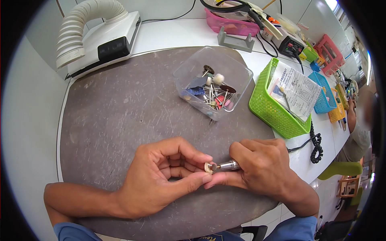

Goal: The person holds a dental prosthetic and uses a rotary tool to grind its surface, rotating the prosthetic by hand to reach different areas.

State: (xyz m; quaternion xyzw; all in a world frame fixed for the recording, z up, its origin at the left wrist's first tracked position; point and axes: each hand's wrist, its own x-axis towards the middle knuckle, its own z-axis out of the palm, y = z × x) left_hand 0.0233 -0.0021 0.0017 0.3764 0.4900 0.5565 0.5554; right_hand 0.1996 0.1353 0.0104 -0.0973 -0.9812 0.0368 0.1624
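Observation:
Between the thumb and index finger of my left hand (163, 176) is a small cream-coloured piece (208, 168), possibly a dental piece. My right hand (263, 168) is wrapped round a silver rotary handpiece (228, 165), which points left. A small greyish disc-like tip (214, 166) at its end is at the piece, touching or very close to it. The right thumb reaches out below the handpiece to my left fingertips. Beyond my hands, a clear plastic box (213, 114) holds several rotary bits, polishing wheels and a white felt ball.
A white unit with a ribbed hose (70, 40) stands at the back left. Right of the box is a green basket (277, 120) with a paper form. A pink basket (233, 27), grey stand (235, 42) and control box (290, 46) sit behind. Another person (356, 132) is at far right.

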